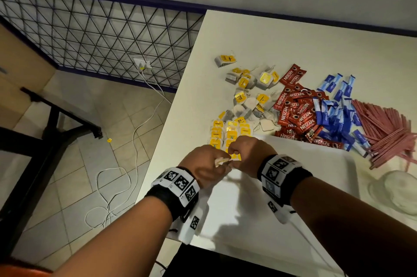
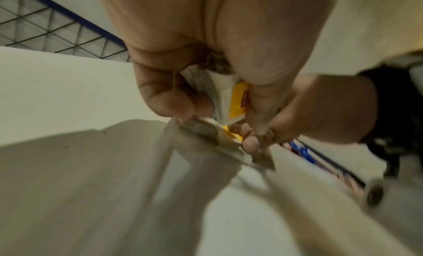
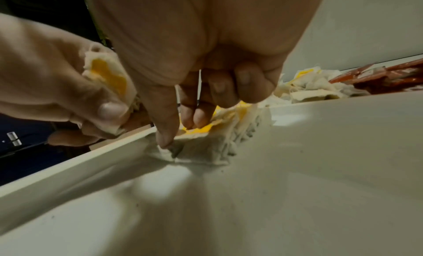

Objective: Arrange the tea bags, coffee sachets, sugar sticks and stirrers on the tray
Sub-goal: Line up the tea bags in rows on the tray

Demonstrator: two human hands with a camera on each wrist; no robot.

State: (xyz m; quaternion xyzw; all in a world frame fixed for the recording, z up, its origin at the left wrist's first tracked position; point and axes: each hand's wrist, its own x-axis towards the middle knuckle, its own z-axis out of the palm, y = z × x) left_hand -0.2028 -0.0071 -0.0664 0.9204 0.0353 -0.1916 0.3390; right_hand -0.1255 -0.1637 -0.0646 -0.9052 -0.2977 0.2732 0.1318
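Observation:
A white tray (image 1: 282, 197) lies on the white table in front of me. Yellow-tagged tea bags (image 1: 228, 134) stand in neat rows in its far left corner. My right hand (image 1: 234, 152) pinches the near end of that stack (image 3: 206, 144), thumb against its side and fingers on the yellow tags. Beside it, my left hand (image 1: 216, 161) grips a small bunch of tea bags (image 2: 228, 97) just above the tray rim (image 3: 68, 167). Beyond the tray lie loose tea bags (image 1: 248, 96), red coffee sachets (image 1: 297, 114), blue sugar sticks (image 1: 338, 114) and pink stirrers (image 1: 388, 132).
The table's left edge (image 1: 171, 118) runs close to my left hand, with tiled floor and a white cable (image 1: 135, 141) below. A clear round plastic piece (image 1: 401, 193) lies at the tray's right. A wire mesh panel (image 1: 101, 35) stands at the back left.

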